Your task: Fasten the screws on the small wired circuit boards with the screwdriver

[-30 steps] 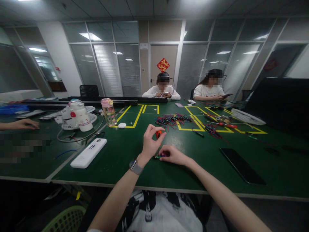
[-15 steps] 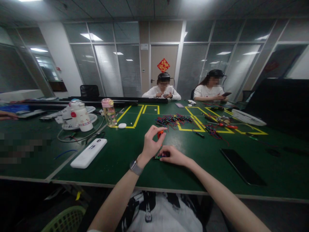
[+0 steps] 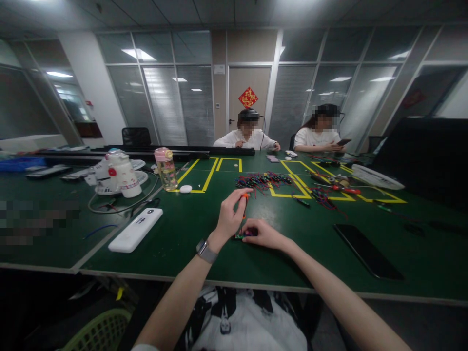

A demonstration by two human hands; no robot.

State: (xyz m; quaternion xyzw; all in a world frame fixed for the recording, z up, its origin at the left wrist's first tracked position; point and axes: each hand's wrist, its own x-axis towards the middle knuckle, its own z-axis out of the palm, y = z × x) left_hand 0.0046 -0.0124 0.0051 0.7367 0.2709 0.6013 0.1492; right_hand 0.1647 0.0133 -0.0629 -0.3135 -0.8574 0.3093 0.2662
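Note:
My left hand (image 3: 231, 214) is closed on the orange-and-black handle of a small screwdriver (image 3: 245, 196), held upright with its shaft pointing down. Below it, near the front of the green table, lies a small green circuit board (image 3: 239, 237). My right hand (image 3: 261, 234) rests on the table, its fingers wrapped round the board's right side and some dark wires. The screwdriver's tip is hard to make out near the board. Beyond my hands lies a heap of red and blue wires with small boards (image 3: 261, 180).
A white power bank (image 3: 135, 230) and a drinking bottle (image 3: 166, 170) are on the left. A black phone (image 3: 367, 251) lies on the right, with more wires (image 3: 321, 197) and red-handled tools behind. Two people sit across the green table (image 3: 175, 243).
The fingers of my left hand have shifted round the screwdriver handle. My right hand has stayed put. Across the table, one person's hand has moved out to the right.

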